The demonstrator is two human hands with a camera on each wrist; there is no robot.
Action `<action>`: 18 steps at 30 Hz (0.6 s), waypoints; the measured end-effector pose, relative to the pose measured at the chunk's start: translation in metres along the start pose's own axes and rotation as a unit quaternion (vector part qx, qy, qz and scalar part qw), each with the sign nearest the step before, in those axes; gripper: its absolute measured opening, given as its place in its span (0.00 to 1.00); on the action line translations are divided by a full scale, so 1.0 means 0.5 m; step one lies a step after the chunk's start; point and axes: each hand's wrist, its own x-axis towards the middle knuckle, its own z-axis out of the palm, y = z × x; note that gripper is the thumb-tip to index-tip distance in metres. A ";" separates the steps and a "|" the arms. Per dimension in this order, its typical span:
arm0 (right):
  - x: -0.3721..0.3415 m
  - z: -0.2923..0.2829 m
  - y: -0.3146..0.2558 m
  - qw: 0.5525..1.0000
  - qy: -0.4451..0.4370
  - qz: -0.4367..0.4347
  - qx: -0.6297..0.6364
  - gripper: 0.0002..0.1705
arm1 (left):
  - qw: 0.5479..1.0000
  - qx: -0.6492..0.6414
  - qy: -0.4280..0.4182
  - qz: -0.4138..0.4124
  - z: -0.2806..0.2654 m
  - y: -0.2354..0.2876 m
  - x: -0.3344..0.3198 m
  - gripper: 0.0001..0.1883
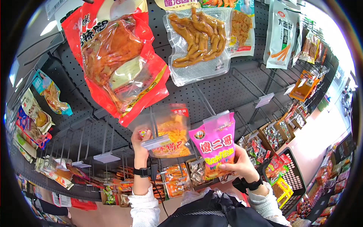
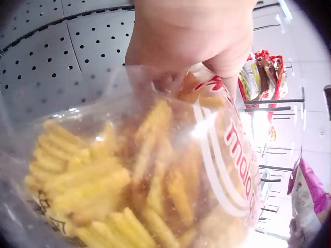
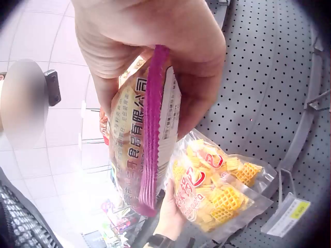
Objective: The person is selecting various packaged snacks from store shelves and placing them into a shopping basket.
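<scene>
My left hand (image 1: 140, 146) grips the left edge of a clear bag of yellow, crispy rice-crust snacks (image 1: 174, 130). The bag overlaps a display hook in the head view, and a price tag (image 1: 156, 142) covers part of its front. Ridged snack pieces (image 2: 88, 181) show through the plastic in the left wrist view. In my right hand (image 1: 244, 165) is a pink bag of peanuts (image 1: 214, 142), held upright by its lower right side, thumb across the front. Its purple edge seam (image 3: 151, 129) faces the right wrist camera, with fingers wrapped on both sides.
Above hang a large red pack of cured meat (image 1: 113, 56) and a vacuum pack of chicken feet (image 1: 198, 41). Metal hooks project from the perforated shelf back (image 1: 242, 102). A black basket (image 1: 297, 178) with snack packs stands at lower right. Boxes of small packets (image 1: 176, 178) line the lower shelf.
</scene>
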 end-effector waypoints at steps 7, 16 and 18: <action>-0.013 0.013 0.032 0.999 -0.026 0.019 0.021 0.36 | 0.998 -0.025 0.053 -0.017 0.018 0.044 -0.063 0.02; 0.048 0.046 0.113 0.982 -0.122 0.010 0.144 0.55 | 0.994 -0.026 0.041 -0.095 0.028 0.126 -0.149 0.01; 0.056 0.036 0.144 0.959 -0.198 0.095 0.179 0.67 | 0.991 -0.027 0.054 -0.118 0.035 0.151 -0.164 0.04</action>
